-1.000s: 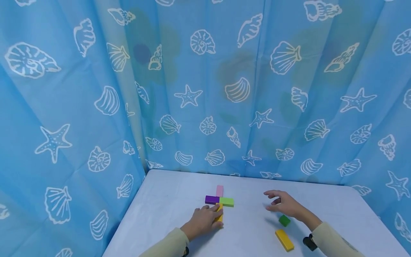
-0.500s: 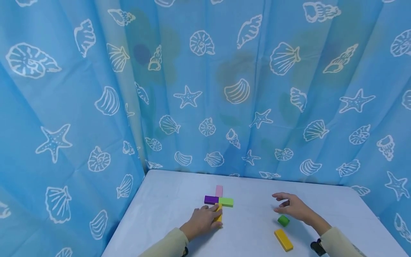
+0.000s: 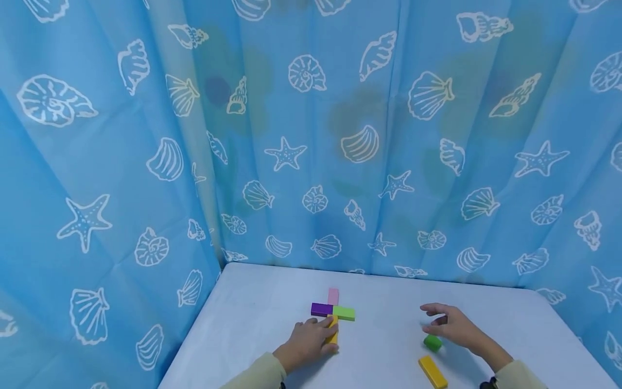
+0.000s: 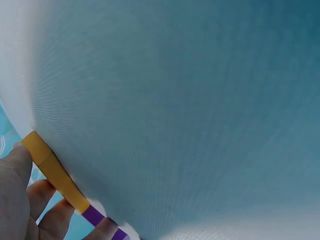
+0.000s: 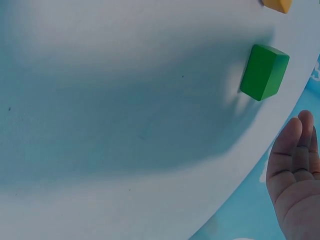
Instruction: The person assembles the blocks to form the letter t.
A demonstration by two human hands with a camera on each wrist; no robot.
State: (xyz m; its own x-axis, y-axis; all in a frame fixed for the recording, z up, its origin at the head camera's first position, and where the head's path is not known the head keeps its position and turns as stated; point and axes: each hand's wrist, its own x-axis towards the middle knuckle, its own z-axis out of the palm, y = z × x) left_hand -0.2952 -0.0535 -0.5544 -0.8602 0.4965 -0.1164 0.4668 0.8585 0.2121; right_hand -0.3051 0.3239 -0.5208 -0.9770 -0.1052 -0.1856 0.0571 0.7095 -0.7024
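Note:
My left hand (image 3: 307, 343) holds a long yellow block (image 3: 333, 339) flat on the table, its thumb at the near end and fingers along the block. That block meets a purple block (image 3: 320, 309), a light green block (image 3: 345, 313) and a pink block (image 3: 333, 296) in a cross shape. In the left wrist view, a fingertip overlaps the purple block. Relaxed and holding nothing, my right hand (image 3: 457, 327) hovers by a small dark green block (image 3: 432, 342), which also shows beside the fingers in the right wrist view.
A second yellow block (image 3: 432, 371) lies nearer me, below the dark green one. All the blocks are on a white-covered table (image 3: 384, 346). Blue curtains (image 3: 311, 135) with shell and starfish prints stand behind it and along the left side.
My right hand has drawn to the right, over toward the dark green block. The left hand stays on its yellow block. The head view has tilted up slightly.

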